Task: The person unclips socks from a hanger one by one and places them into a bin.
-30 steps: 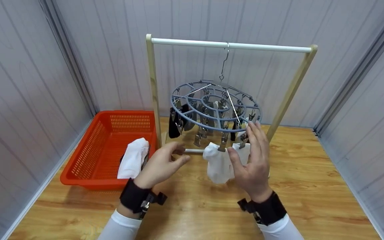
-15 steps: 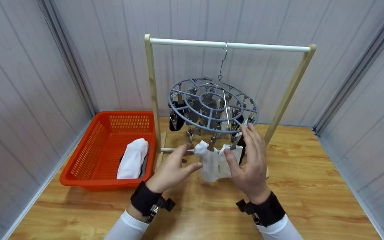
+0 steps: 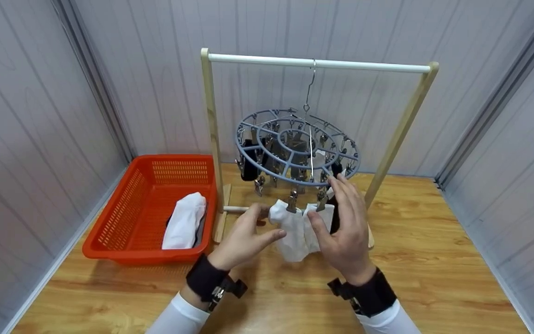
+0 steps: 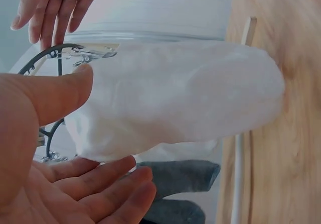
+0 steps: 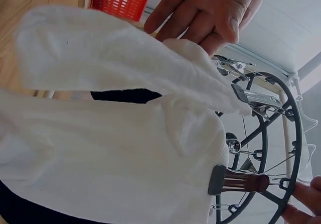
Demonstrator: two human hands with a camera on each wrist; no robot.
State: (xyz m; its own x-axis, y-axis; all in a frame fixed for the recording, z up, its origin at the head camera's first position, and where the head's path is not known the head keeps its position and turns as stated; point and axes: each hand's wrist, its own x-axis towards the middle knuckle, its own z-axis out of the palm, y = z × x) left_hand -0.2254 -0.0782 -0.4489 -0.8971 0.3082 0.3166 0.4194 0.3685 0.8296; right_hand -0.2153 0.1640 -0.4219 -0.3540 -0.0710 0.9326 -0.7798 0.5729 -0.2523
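white socks (image 3: 290,239) are pinched at the top by clips (image 3: 292,203) of the ring (image 3: 313,183), which lets them hang free. left hand (image 3: 244,239) and right hand (image 3: 348,234) flank them, fingers relaxed, gripping nothing; contact is unclear.

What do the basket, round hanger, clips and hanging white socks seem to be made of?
Basket: probably plastic, smooth orange-red, with regular molded slots.
Round hanger: likely matte gray plastic, from its evenly colored ribs; coated metal is possible.
Clips: apparently metal, given their bright reflections.
Hanging white socks: soft, matte, slightly fuzzy fabric, perhaps cotton.
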